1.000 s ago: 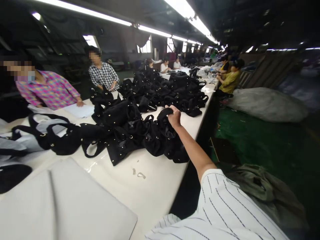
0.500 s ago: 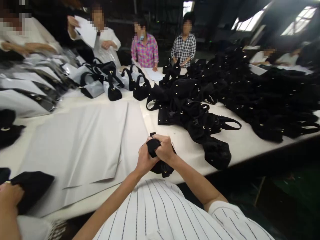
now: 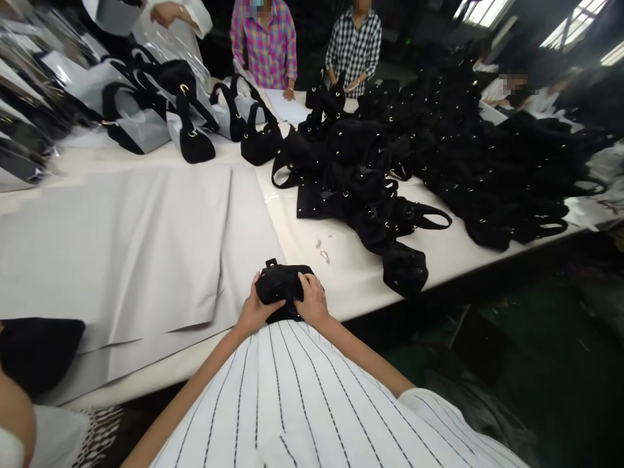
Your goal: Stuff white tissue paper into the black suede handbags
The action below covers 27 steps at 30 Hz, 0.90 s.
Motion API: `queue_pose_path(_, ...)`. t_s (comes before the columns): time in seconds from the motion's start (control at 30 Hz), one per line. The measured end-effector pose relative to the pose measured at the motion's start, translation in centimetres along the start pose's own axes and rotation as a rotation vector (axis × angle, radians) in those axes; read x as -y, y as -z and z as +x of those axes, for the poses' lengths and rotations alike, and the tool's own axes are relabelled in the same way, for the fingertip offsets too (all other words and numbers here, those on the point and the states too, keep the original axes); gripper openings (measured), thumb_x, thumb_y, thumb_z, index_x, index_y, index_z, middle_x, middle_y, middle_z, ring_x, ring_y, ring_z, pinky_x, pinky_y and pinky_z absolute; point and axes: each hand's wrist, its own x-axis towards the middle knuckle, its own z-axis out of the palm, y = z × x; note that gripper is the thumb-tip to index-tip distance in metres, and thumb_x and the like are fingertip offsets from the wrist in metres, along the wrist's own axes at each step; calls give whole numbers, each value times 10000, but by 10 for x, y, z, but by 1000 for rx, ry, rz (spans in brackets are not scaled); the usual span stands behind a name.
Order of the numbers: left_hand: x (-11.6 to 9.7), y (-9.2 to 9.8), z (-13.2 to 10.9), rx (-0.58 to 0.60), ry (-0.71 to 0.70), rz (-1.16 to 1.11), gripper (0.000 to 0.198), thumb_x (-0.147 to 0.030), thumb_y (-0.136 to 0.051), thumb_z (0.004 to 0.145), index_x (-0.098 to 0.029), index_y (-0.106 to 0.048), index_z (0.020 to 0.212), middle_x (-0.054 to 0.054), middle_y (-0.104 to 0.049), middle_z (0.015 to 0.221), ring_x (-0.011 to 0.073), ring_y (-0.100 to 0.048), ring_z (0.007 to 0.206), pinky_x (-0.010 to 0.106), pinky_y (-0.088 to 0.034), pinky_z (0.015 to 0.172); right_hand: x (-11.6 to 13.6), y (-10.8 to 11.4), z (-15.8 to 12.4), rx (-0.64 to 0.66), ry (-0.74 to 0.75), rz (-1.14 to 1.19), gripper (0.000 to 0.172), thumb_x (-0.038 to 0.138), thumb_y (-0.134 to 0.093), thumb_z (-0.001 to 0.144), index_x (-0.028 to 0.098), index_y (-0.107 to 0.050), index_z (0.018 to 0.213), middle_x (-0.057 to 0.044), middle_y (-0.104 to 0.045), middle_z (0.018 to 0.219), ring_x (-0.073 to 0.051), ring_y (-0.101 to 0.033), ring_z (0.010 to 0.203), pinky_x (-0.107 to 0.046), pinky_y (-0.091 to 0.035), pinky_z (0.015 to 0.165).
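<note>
A black handbag [image 3: 285, 279] lies at the table's near edge, close against my striped shirt. My left hand [image 3: 256, 309] grips its left side, the thumb across the near face. On the right side of the bag, my right hand [image 3: 312, 298] is closed with the fingertips pressed into the fabric. A small tab with a metal piece stands up at the bag's far left corner. Its underside and the part beneath my palms are hidden. Large sheets of grey-white paper [image 3: 160, 240] lie just left of my hands.
A heap of black handbags [image 3: 351, 175] spreads over the table's right half. Paper-stuffed bags [image 3: 190, 130] stand at the far left. Small light scraps [image 3: 324, 257] lie ahead. A co-worker's arm and black bag [image 3: 39, 351] are at lower left; other people stand across the table.
My hands were close together, bunching black fabric above the bag; now they are apart at its two sides, lower down. The camera view has tilted down and shifted right.
</note>
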Motion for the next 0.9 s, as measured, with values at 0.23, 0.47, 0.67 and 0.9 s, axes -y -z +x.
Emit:
queue_pose_path(0.23,-35,-29,16,-334,84,220,797,-491,-663,759,-214,-317,1422,139,-592,1295,316,-594,1160,443,-476,953,0,-20,22,44,-131,-146,281,276,-574,827,186,-546,1092,-93,-593,1033,-256,-518,991,-365,-484,813)
queue_pose_path(0.47,-32,-8,31,-456,262,422,413,-278,-532,801,-201,-510,1206,89,-678,823,296,-658,796,375,-481,709,-3,-2,36,-178,-255,-55,262,139,-537,731,239,-514,972,-32,-597,972,-219,-523,965,-317,-451,783)
queue_pose_path(0.67,-41,18,-8,-463,-252,646,468,-135,-519,739,-198,-586,1199,79,-683,939,278,-625,908,385,-420,827,-25,24,44,-419,-331,-37,170,178,-503,808,229,-600,937,-52,-578,1057,-205,-552,988,-287,-441,766)
queue_pose_path(0.9,-32,7,-14,-266,-513,741,495,-61,-497,742,-186,-619,1205,83,-659,994,254,-595,916,361,-389,766,-49,7,36,-182,-516,9,301,289,-585,804,224,-608,1097,-47,-627,1018,-191,-621,865,-284,-455,723)
